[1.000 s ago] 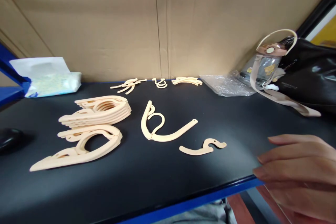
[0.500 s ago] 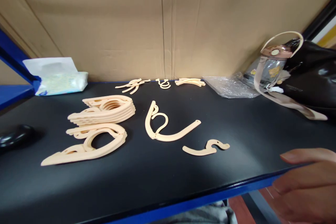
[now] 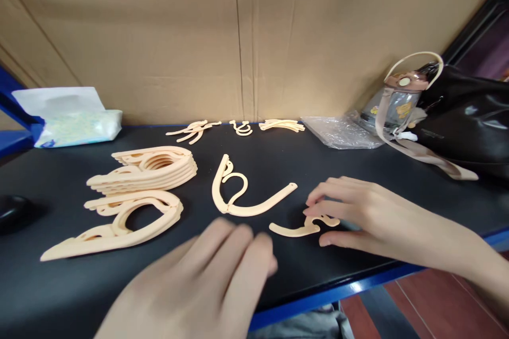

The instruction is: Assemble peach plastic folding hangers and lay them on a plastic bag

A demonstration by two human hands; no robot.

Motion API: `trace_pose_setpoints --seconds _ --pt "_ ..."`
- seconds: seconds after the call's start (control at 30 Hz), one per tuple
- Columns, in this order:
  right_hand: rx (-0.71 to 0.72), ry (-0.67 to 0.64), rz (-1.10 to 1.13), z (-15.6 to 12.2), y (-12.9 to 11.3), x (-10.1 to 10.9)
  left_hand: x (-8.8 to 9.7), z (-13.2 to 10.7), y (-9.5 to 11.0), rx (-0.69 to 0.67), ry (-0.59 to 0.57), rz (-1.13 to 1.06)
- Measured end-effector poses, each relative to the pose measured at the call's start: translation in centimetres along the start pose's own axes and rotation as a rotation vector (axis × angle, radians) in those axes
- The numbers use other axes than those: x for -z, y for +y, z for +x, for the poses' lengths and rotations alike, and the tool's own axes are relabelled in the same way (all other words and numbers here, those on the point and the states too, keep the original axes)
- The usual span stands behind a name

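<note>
A loose cream S-shaped hook piece [image 3: 296, 228] lies near the front of the black shelf [image 3: 358, 169]. My right hand [image 3: 358, 217] rests on its right end, fingers spread and reaching left, thumb below the piece. My left hand [image 3: 207, 286], blurred, hovers low at the front with fingers stretched toward a cream hanger frame with a hook [image 3: 242, 190]. That hand holds nothing. A stack of folded cream hangers [image 3: 147, 169] and one more folded hanger [image 3: 119, 222] lie at the left.
Small cream parts [image 3: 238, 127] lie along the cardboard back wall [image 3: 238, 37]. A tissue pack [image 3: 67, 116] sits far left, a dark object [image 3: 16, 212] at the left edge. A plastic bag [image 3: 342, 130], a strapped bottle [image 3: 397, 100] and a black bag [image 3: 469, 116] stand at the right.
My right hand came from the lower right onto the S-shaped hook piece. My left hand entered from the bottom, moving toward the hanger frame.
</note>
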State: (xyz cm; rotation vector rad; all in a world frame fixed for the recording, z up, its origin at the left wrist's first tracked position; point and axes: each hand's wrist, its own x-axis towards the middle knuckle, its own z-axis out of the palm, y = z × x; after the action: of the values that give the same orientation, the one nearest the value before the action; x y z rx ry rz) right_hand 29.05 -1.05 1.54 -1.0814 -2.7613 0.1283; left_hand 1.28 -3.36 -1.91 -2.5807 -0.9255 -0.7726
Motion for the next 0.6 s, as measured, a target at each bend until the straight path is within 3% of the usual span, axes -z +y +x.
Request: trace_pose_setpoints --seconds 0.1,0.23,0.33,0.43,0.53,0.6 --pt "0.029 -0.140 0.005 1.3 1.3 0.4 -0.4 4.2 -0.9 -0.102 -0.178 0.143" --pt "0.044 -0.104 -0.030 3.1 3.3 0.7 -2.8 7.2 -2.0 -0.058 -0.344 0.023" --pt "0.044 -0.078 0.012 4.4 5.2 0.3 -4.0 7.0 -2.4 -0.031 -0.390 -0.069" --pt "-0.107 0.008 0.032 5.0 6.5 -0.2 -4.2 6.2 -2.5 -0.024 -0.376 -0.146" --pt "-0.278 0.114 0.031 4.9 6.5 -0.7 -4.2 5.8 -2.5 0.000 -0.350 -0.203" --pt "-0.317 0.132 -0.011 4.7 6.0 -1.1 -4.2 5.8 -2.5 0.017 -0.349 -0.226"
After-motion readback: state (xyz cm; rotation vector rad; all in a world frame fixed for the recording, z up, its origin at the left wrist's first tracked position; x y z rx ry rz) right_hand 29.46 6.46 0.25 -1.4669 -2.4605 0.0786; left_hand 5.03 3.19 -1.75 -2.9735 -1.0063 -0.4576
